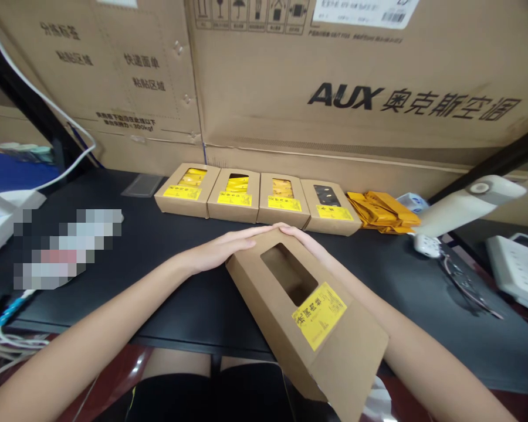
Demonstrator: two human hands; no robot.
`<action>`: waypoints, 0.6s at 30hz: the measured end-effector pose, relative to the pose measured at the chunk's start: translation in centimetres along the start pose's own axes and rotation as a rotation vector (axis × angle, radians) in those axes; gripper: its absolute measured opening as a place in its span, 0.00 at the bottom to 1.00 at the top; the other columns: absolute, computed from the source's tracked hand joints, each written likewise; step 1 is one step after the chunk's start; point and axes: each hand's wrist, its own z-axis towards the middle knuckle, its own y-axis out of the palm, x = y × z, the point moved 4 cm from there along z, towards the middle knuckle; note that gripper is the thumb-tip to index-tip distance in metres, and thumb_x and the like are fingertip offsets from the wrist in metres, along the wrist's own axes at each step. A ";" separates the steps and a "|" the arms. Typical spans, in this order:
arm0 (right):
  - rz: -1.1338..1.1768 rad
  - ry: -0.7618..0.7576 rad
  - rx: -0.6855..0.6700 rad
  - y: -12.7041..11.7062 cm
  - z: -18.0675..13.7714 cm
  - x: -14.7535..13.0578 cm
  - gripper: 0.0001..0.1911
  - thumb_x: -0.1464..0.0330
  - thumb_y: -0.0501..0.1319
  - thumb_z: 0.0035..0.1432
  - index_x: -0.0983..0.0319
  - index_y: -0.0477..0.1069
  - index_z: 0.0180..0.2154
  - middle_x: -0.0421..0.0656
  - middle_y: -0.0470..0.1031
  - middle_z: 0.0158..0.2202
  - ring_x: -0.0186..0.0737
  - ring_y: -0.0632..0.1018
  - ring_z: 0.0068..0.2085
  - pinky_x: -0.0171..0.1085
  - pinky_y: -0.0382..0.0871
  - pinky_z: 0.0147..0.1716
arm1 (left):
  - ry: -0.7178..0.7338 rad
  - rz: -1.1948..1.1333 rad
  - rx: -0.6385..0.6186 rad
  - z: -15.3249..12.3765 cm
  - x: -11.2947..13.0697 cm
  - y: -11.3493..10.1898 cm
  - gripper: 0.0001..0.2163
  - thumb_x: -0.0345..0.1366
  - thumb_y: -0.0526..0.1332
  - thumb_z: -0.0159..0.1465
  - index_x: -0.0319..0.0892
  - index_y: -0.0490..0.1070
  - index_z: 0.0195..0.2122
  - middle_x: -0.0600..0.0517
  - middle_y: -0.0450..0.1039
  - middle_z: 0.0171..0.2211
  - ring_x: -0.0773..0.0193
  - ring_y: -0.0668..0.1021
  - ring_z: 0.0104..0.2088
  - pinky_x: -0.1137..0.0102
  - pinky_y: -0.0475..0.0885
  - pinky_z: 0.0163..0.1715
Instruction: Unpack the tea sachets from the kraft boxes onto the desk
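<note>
A brown cardboard box (pixel 270 275) with a cut-out window and a yellow label (pixel 319 316) is tilted toward me, its near end hanging past the table edge. The near flap (pixel 352 351) stands open, and through the window the inside looks bare. My left hand (pixel 226 246) lies along the far left corner of the box, holding it. On the far right side, my right hand (pixel 305 240) grips the same box, its fingertips meeting the left ones at the top edge; most of its fingers are hidden.
Several similar boxes (pixel 233 202) with yellow labels stand in a row at the back. Right of them are orange packets (pixel 381 211), a pale bottle (pixel 466 205), glasses (pixel 470 287) and a white power strip (pixel 517 269). A large AUX carton (pixel 361 58) walls off the rear.
</note>
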 end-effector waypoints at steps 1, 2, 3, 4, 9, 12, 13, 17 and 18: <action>-0.004 -0.011 0.012 0.0 0.1 0.0 0.10 0.61 0.60 0.54 0.57 0.74 0.37 0.38 0.74 0.43 0.40 0.71 0.48 0.39 0.59 0.53 | 0.010 0.008 0.060 0.1 0.0 -0.1 0.22 0.43 0.53 0.65 0.50 0.63 0.61 0.55 0.58 0.64 0.54 0.59 0.64 0.60 0.49 0.65; -0.005 -0.025 0.023 0.0 0.2 0.0 0.10 0.61 0.59 0.54 0.57 0.74 0.37 0.38 0.74 0.44 0.40 0.71 0.50 0.38 0.59 0.54 | 0.019 0.016 0.135 0.1 0.0 -0.3 0.20 0.43 0.53 0.65 0.48 0.66 0.58 0.54 0.63 0.62 0.53 0.63 0.63 0.60 0.51 0.64; -0.004 -0.039 0.035 0.0 0.2 0.0 0.10 0.61 0.59 0.54 0.57 0.74 0.36 0.38 0.74 0.46 0.41 0.70 0.51 0.38 0.58 0.55 | 0.027 0.024 0.218 0.2 0.0 -0.4 0.19 0.42 0.53 0.65 0.46 0.70 0.55 0.52 0.67 0.58 0.53 0.66 0.60 0.60 0.54 0.62; 0.002 -0.053 0.051 0.0 0.3 0.0 0.10 0.61 0.59 0.53 0.57 0.74 0.36 0.38 0.73 0.46 0.41 0.70 0.52 0.38 0.58 0.55 | 0.036 0.034 0.300 0.1 0.0 -0.6 0.17 0.43 0.53 0.65 0.45 0.73 0.51 0.51 0.71 0.55 0.53 0.69 0.58 0.60 0.57 0.61; 0.106 -0.080 0.183 -0.4 0.5 0.2 0.10 0.61 0.59 0.53 0.57 0.74 0.35 0.38 0.75 0.44 0.44 0.69 0.54 0.40 0.60 0.55 | 0.113 0.081 0.543 -0.1 0.0 -0.9 0.16 0.46 0.58 0.62 0.40 0.74 0.43 0.47 0.76 0.47 0.54 0.74 0.50 0.63 0.66 0.52; 0.096 -0.117 0.239 -0.6 0.4 -0.1 0.09 0.62 0.60 0.51 0.57 0.74 0.34 0.38 0.75 0.43 0.44 0.69 0.53 0.40 0.59 0.56 | 0.141 0.116 0.620 -0.2 -0.1 -0.8 0.16 0.45 0.60 0.60 0.41 0.71 0.45 0.47 0.74 0.48 0.57 0.75 0.47 0.66 0.68 0.47; 0.082 -0.131 0.254 -0.6 0.3 -0.2 0.08 0.63 0.60 0.50 0.56 0.74 0.33 0.38 0.75 0.42 0.44 0.69 0.53 0.39 0.59 0.56 | 0.131 0.134 0.642 -0.2 -0.1 -0.8 0.15 0.44 0.60 0.61 0.41 0.71 0.44 0.48 0.74 0.47 0.58 0.75 0.45 0.66 0.69 0.46; 0.056 -0.133 0.288 -0.2 -0.1 -0.6 0.07 0.63 0.60 0.50 0.56 0.74 0.32 0.37 0.75 0.41 0.42 0.70 0.52 0.37 0.59 0.56 | 0.066 0.177 0.674 -0.2 -0.4 -0.7 0.13 0.43 0.55 0.63 0.42 0.70 0.43 0.50 0.74 0.39 0.60 0.74 0.38 0.68 0.69 0.39; 0.069 -0.117 0.284 -0.1 -0.1 -0.5 0.08 0.63 0.60 0.50 0.57 0.74 0.32 0.37 0.75 0.41 0.42 0.70 0.51 0.37 0.60 0.55 | 0.067 0.185 0.680 -0.2 -0.4 -0.7 0.12 0.42 0.54 0.63 0.42 0.69 0.43 0.50 0.74 0.39 0.60 0.74 0.39 0.68 0.68 0.39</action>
